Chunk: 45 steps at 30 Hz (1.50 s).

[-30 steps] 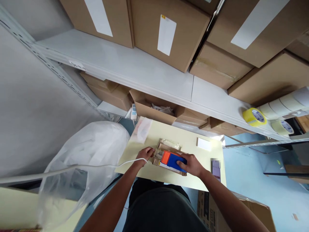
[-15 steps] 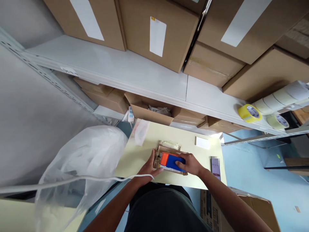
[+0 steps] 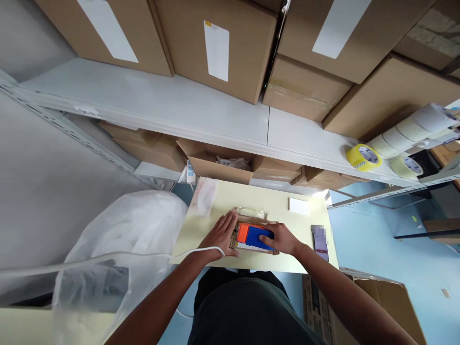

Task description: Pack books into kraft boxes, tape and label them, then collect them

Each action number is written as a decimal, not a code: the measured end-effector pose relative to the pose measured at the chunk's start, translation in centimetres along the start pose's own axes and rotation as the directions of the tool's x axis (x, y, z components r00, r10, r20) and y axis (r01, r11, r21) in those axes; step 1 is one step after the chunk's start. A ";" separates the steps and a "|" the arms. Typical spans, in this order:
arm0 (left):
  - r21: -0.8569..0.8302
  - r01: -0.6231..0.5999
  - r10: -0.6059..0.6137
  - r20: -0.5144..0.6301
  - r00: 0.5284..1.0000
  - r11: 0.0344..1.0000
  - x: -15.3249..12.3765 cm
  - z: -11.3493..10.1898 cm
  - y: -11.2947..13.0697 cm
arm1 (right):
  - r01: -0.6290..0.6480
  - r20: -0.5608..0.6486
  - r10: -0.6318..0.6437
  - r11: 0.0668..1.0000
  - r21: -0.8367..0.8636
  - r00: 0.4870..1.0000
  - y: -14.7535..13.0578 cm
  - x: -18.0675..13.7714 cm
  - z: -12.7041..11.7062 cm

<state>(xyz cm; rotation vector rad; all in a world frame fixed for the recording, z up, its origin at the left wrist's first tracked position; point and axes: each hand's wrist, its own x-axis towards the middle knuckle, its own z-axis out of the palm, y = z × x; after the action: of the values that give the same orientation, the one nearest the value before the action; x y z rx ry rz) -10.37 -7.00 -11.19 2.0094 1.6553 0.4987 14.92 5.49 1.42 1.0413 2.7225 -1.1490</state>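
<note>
On the pale table (image 3: 283,189) lies a small brown cardboard package (image 3: 273,251), with clear wrap (image 3: 251,212) along its far edge. On top of it is a flat, block-shaped item, blue and orange (image 3: 259,237), whose exact kind I cannot make out. My right hand (image 3: 282,238) grips the blue end, thumb over the top. My left hand (image 3: 221,234) rests against the package's left end, its fingers stretched out towards the far side and its thumb apart. A white cord (image 3: 201,249) reaches across to my left wrist.
A white card or small box (image 3: 299,206) and a phone (image 3: 319,242) lie at the table's right. A translucent plastic bag (image 3: 143,230) bulges on the left. Behind, a grey shelf (image 3: 215,115) holds cartons (image 3: 215,48) and tape rolls (image 3: 363,157). An open carton (image 3: 391,299) stands lower right.
My left hand has turned and moved up, its fingers now stretched along the package's left end. My right hand keeps its grip on the blue and orange item. The view has shifted slightly.
</note>
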 end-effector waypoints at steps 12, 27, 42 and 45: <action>0.148 -0.129 0.124 0.046 0.991 0.980 2.0 -1.2 0.0 | -0.068 0.017 0.068 0.998 -0.011 0.998 -0.5 -0.5 -1.7; 0.296 -0.162 0.146 0.078 0.986 0.941 1.6 -1.5 0.1 | -0.055 -0.020 0.054 0.997 -0.060 0.998 -0.2 -1.7 -1.6; 0.294 -0.162 0.138 0.099 0.985 0.942 1.6 -1.7 0.0 | -0.139 -0.083 0.138 0.990 -0.006 0.987 4.0 -5.0 -4.4; 0.293 -0.144 0.120 0.100 0.988 0.945 1.9 -2.2 0.8 | -0.121 -0.125 0.122 0.993 0.015 0.985 4.3 -4.3 -3.9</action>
<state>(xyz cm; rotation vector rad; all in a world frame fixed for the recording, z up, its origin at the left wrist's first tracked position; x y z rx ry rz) -10.60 -4.93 -9.05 2.3373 1.6329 0.2154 21.70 7.71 2.67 1.3033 2.7025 -1.1124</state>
